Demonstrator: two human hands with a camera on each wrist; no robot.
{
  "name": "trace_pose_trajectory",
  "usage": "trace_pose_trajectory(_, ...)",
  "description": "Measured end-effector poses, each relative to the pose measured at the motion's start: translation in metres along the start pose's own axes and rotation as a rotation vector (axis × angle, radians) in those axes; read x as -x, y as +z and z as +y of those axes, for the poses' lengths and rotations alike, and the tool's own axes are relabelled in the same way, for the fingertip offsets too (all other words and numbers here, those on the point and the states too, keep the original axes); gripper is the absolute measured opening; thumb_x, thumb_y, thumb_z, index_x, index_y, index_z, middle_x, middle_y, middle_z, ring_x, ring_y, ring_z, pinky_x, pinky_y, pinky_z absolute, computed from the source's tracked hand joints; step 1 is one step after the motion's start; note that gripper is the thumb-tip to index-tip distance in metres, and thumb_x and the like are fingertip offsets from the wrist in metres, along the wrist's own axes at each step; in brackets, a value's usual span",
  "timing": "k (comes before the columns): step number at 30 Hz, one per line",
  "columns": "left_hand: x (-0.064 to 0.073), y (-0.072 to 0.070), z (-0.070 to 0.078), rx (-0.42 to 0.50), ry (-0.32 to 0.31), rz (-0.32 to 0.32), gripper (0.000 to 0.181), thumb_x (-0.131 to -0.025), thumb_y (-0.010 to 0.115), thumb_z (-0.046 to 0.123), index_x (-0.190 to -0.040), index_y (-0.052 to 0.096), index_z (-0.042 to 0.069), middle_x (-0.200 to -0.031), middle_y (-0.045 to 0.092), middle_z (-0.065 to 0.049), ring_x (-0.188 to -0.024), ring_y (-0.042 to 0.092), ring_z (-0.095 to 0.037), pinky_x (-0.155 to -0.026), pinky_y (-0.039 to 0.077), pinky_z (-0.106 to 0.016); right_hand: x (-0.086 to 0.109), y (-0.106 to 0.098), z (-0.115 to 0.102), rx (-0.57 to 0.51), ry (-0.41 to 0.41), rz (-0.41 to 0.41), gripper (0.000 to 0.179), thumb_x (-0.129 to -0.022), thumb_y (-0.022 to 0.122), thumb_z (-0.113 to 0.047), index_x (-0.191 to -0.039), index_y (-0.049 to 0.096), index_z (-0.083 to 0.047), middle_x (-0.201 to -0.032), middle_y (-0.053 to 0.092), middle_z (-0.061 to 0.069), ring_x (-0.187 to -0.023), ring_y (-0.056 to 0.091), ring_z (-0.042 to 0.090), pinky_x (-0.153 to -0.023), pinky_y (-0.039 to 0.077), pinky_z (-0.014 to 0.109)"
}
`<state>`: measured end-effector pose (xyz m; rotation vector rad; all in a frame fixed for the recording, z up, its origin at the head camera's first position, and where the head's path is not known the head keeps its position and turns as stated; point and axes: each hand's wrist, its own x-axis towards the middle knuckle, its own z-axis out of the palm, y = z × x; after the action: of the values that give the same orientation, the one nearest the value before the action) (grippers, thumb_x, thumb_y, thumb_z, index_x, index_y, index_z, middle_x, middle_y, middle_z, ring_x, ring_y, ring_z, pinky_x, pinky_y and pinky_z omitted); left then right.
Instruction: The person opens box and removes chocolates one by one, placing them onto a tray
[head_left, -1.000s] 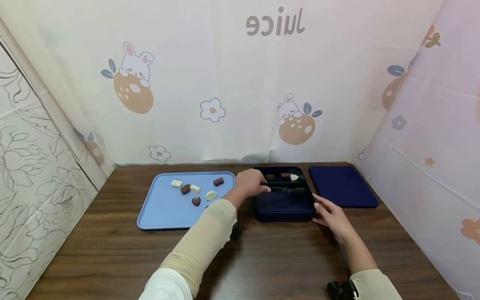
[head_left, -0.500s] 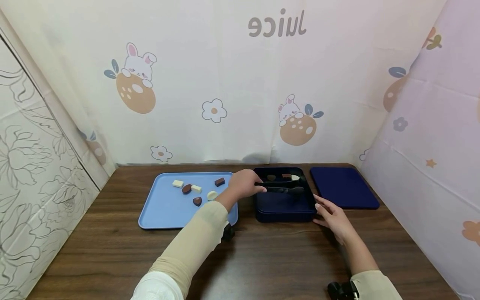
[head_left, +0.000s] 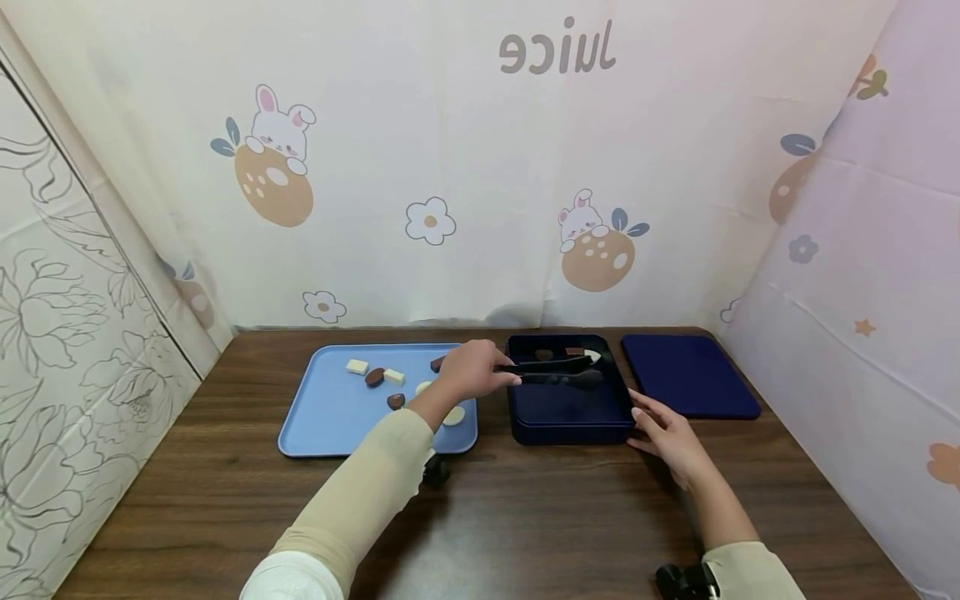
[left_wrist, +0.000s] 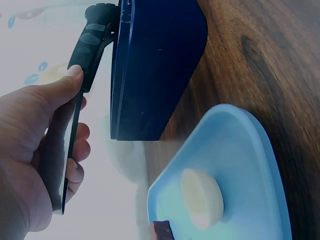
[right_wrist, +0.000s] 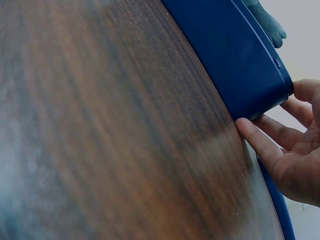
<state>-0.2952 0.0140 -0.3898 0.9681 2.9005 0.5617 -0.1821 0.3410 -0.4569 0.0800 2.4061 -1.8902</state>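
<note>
In the head view my left hand [head_left: 471, 369] holds black tongs [head_left: 555, 365] by the handle end, above the gap between tray and box. The tongs' tips reach over the navy box [head_left: 573, 435], with no piece visible between them. Inside, at the back, lie a brown chocolate [head_left: 543, 355] and a white chocolate [head_left: 592, 356]; the tongs partly cover that row. In the left wrist view thumb and fingers grip the tongs [left_wrist: 92, 50]. My right hand [head_left: 670, 437] touches the box's right side with fairly straight fingers, also seen against the box [right_wrist: 235, 55] in the right wrist view.
A light blue tray [head_left: 322, 429] stands left of the box, bearing several brown and white chocolates, such as a heart-shaped brown one [head_left: 396, 402] and a round white one [head_left: 453, 416]. A flat navy lid [head_left: 690, 375] lies right of the box. A printed curtain [head_left: 480, 167] hangs behind.
My left hand has moved left with the tongs, from the box's left edge toward the tray, covering some chocolates there and uncovering a round white one. My right hand stays at the box's side.
</note>
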Motion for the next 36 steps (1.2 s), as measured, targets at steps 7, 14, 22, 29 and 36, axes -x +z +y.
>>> trace_pose_trajectory(7, 0.013, -0.002, -0.010, 0.029, -0.001, 0.045, 0.038, -0.089, 0.066, 0.051, -0.116, 0.074, 0.025, -0.054, 0.052, 0.003, -0.041, 0.025, -0.008, -0.041, 0.020, -0.025, 0.000, 0.000, 0.000, 0.003, -0.003, -0.002, 0.064, -0.104, 0.046, -0.035, -0.156, 0.021, -0.005, -0.155, 0.017, 0.026, -0.133, 0.028, 0.042, -0.088, 0.052, 0.036)
trace_pose_trajectory(14, 0.031, -0.007, -0.022, 0.042, 0.019, 0.087, 0.037, -0.090, 0.067, 0.047, -0.117, 0.074, 0.022, -0.082, 0.055, 0.005, -0.058, 0.042, -0.010, -0.047, 0.031, -0.025, 0.000, 0.001, -0.001, 0.000, 0.002, 0.005, 0.064, -0.104, 0.046, -0.034, -0.156, 0.022, -0.005, -0.154, 0.019, 0.026, -0.130, 0.031, 0.039, -0.088, 0.052, 0.035)
trace_pose_trajectory(22, 0.048, -0.017, -0.037, -0.025, 0.047, 0.151, 0.036, -0.088, 0.069, 0.047, -0.113, 0.076, 0.021, -0.087, 0.061, 0.005, -0.062, 0.046, -0.008, -0.049, 0.035, -0.026, 0.001, 0.001, -0.001, -0.004, 0.005, 0.004, 0.063, -0.104, 0.046, -0.033, -0.156, 0.021, -0.006, -0.154, 0.019, 0.027, -0.132, 0.029, 0.041, -0.088, 0.052, 0.035)
trace_pose_trajectory(29, 0.069, -0.029, -0.050, -0.003, 0.010, 0.181, 0.037, -0.086, 0.072, 0.046, -0.113, 0.076, 0.020, -0.076, 0.052, 0.006, -0.058, 0.041, -0.011, -0.048, 0.032, -0.027, 0.001, 0.002, -0.002, -0.008, 0.009, 0.005, 0.063, -0.104, 0.046, -0.033, -0.156, 0.021, -0.005, -0.154, 0.018, 0.027, -0.133, 0.027, 0.042, -0.088, 0.052, 0.034)
trace_pose_trajectory(36, 0.089, -0.034, -0.066, 0.027, -0.030, 0.211, 0.038, -0.085, 0.073, 0.044, -0.111, 0.077, 0.017, -0.069, 0.047, 0.006, -0.055, 0.041, -0.011, -0.046, 0.031, -0.027, 0.001, 0.002, -0.002, -0.002, 0.003, 0.013, 0.064, -0.104, 0.046, -0.034, -0.155, 0.022, -0.004, -0.152, 0.022, 0.026, -0.128, 0.032, 0.038, -0.087, 0.052, 0.034)
